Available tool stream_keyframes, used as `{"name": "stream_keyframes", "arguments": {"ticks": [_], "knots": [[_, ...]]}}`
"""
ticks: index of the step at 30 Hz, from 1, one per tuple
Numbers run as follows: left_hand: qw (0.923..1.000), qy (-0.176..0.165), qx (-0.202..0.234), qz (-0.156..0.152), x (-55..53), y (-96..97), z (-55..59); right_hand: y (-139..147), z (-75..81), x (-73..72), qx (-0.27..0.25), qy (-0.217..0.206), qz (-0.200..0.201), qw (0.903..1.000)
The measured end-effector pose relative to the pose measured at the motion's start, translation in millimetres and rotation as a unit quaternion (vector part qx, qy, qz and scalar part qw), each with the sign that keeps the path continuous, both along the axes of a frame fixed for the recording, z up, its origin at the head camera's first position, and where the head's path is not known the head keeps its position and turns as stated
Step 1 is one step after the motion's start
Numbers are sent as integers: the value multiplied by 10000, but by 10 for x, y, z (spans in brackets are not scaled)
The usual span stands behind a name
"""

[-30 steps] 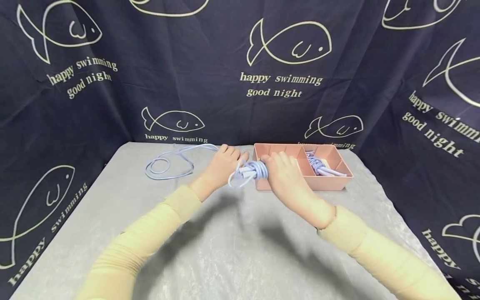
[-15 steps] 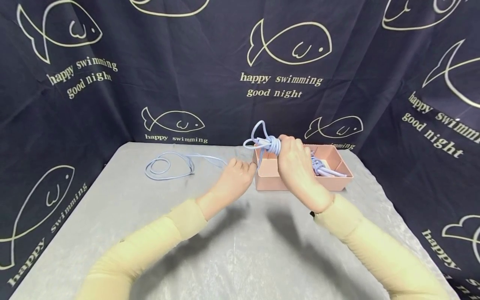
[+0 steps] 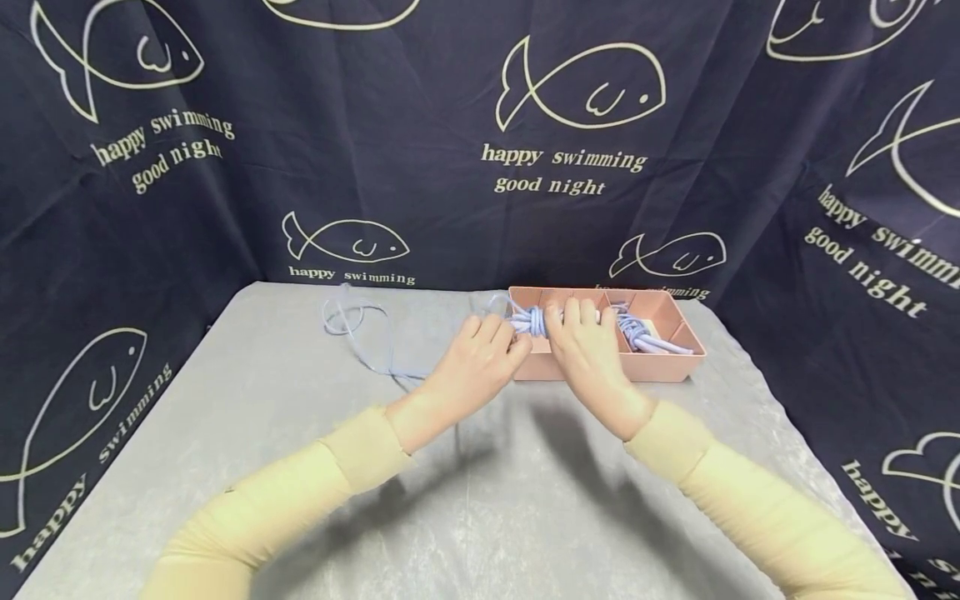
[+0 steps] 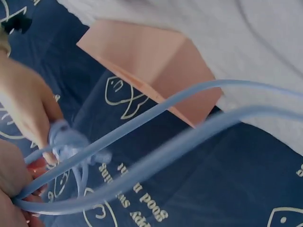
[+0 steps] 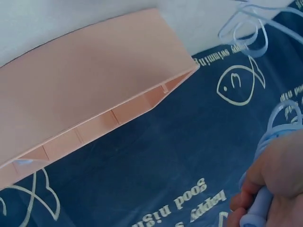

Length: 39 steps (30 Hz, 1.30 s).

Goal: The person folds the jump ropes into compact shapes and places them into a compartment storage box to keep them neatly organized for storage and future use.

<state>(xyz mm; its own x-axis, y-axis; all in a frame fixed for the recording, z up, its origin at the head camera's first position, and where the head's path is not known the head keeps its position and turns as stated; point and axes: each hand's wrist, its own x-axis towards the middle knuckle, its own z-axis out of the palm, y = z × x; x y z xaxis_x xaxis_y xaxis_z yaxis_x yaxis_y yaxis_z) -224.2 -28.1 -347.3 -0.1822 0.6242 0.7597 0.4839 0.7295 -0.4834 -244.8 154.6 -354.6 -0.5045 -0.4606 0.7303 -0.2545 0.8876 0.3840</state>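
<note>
My right hand (image 3: 588, 342) grips a light blue jump rope (image 3: 536, 321), wound into a bundle, above the left compartment of a pink box (image 3: 600, 367). In the right wrist view, a pale handle (image 5: 259, 210) sticks out of that grip. My left hand (image 3: 480, 358), just left of the bundle, holds the rope's trailing length, and two strands (image 4: 165, 160) run out of its fingers in the left wrist view. The loose end of this length loops to the left over the table. A second wound jump rope (image 3: 637, 332) lies in the box's right compartment.
The pink box stands at the back of the grey cloth-covered table (image 3: 480, 500), split by a divider. A dark blue curtain (image 3: 442, 125) with fish drawings hangs close behind and at both sides.
The bundle rose above the box, then came down level over its left compartment. My left hand moved right to the bundle, drawing the loose rope so its loops shifted.
</note>
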Motion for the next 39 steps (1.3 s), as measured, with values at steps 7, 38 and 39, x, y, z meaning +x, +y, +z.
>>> {"name": "stream_keyframes", "arguments": {"ticks": [7, 38, 39], "knots": [[9994, 324, 80, -30, -112, -87, 242, -7, -7, 123, 528, 34, 583, 9969], [9952, -954, 181, 124, -525, -299, -6, -77, 207, 391, -503, -1365, 2381, 9603], [9943, -1034, 130, 220, -528, -303, -60, -76, 220, 391, -768, -1493, 2373, 9568]]}}
